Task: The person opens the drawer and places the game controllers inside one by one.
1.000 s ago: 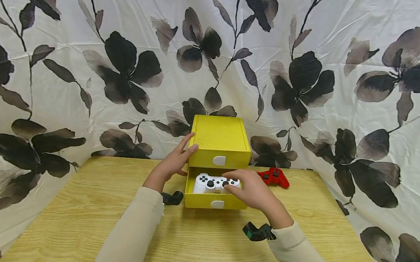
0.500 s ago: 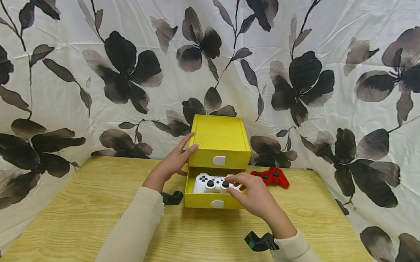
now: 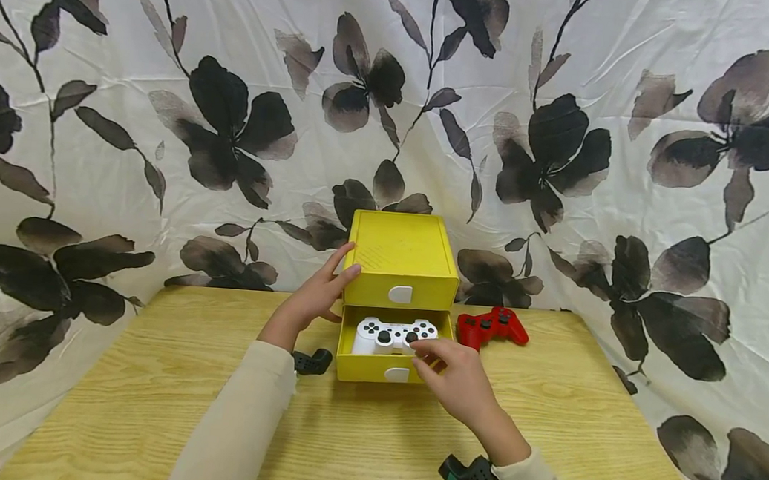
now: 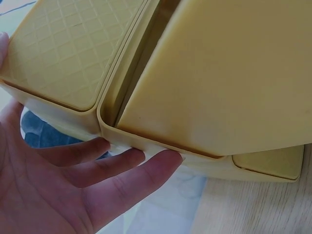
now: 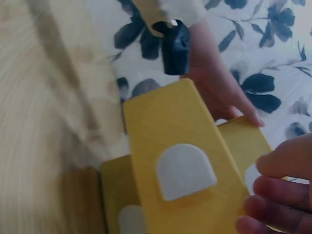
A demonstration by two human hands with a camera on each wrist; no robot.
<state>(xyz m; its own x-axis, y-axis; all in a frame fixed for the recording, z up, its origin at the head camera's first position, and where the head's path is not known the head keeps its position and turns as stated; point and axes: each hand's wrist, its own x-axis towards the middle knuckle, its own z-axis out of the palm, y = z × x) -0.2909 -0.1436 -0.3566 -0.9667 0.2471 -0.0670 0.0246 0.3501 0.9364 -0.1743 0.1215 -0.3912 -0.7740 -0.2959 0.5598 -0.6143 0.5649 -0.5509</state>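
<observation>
A yellow desktop drawer unit [image 3: 403, 243] stands at the back of the table, with one drawer [image 3: 365, 369] pulled out below a closed one. Inside the pulled-out drawer lies a white game controller [image 3: 397, 330], buttons up. My left hand [image 3: 309, 300] rests against the unit's left side, thumb at the top front edge. In the left wrist view its extended fingers [image 4: 129, 185] touch the frame's edge. My right hand [image 3: 463, 379] hovers by the drawer's front right corner, fingers loosely bent, holding nothing. The right wrist view shows the drawer's white handle [image 5: 185, 171] beside my right fingers [image 5: 282, 165].
A red game controller [image 3: 494, 326] lies on the wooden table [image 3: 165, 403] just right of the unit. Behind the table hangs a white cloth [image 3: 453, 22] with dark flowers. Black wrist devices [image 3: 465, 475] are worn on both wrists.
My right hand has drawn back from the white controller, towards me, uncovering its right side and the red controller. My left hand stays on the unit; the white controller stays in the drawer.
</observation>
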